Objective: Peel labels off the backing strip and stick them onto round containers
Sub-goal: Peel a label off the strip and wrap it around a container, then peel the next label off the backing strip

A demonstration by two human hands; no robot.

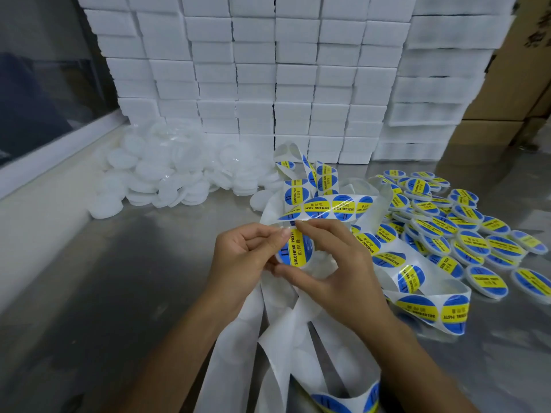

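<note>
While pinched, container between hands.

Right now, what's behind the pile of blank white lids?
Behind the blank white lids stands a wall of stacked white boxes, with a window ledge to the left. The bottom boxes are partly covered by the pile.
</note>
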